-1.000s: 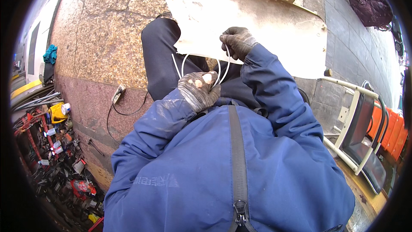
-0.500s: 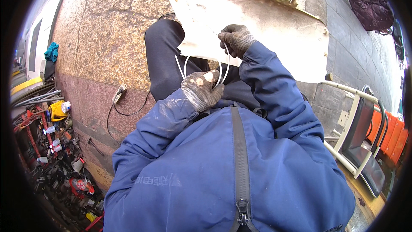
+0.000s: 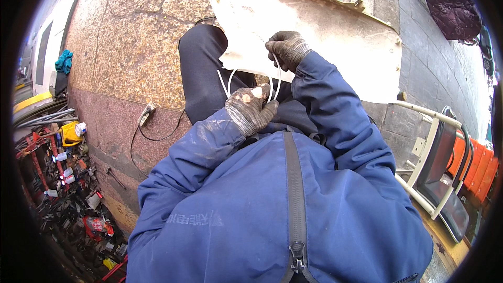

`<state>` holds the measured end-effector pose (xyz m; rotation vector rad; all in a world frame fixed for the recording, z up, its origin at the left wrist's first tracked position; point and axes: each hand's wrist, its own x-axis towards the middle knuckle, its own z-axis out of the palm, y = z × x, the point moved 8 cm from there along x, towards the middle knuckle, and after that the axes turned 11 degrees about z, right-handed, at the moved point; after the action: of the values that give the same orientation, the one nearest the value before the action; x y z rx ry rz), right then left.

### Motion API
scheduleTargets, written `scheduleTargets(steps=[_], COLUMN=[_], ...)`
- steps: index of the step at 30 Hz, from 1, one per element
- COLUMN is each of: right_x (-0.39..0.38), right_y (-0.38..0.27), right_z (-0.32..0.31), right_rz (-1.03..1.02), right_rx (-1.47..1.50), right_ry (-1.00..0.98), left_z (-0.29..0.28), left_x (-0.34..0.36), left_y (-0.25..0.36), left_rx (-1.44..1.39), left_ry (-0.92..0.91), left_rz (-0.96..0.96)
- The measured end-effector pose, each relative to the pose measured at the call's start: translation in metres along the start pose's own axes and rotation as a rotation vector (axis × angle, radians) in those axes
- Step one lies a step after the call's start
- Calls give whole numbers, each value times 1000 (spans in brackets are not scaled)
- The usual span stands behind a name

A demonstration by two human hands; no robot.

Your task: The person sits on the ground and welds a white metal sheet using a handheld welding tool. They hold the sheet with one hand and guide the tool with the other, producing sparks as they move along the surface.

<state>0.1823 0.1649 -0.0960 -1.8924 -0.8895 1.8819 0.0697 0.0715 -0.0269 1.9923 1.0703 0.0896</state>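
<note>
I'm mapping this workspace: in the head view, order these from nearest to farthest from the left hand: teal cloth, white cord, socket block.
1. White cord: held in the left hand.
2. Socket block: off to the hand's left.
3. Teal cloth: farther left, toward the picture's edge.

Wht cord [image 3: 279, 75], blue jkt [image 3: 351, 194]

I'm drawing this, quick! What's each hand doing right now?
Left hand: closed, holding white cord.
Right hand: closed, pinching white cord too.
</note>
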Motion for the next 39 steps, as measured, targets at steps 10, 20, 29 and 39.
scheduleTargets(steps=[10,20,29,39], right_x=[2,0,1,-4], right_y=[1,3,3,2], right_z=[2,0,1,0], right_rz=[-1,1,-3,-6], right_rx=[-24,-44,-59,-31], right_ry=[-4,13,22,14], left_z=[8,4,5,7], left_x=[2,1,1,1], left_y=[-5,-3,-4,-4], left_rx=[29,33,31,111], left_ry=[-11,137,125,111], left_rz=[19,92,80,70])
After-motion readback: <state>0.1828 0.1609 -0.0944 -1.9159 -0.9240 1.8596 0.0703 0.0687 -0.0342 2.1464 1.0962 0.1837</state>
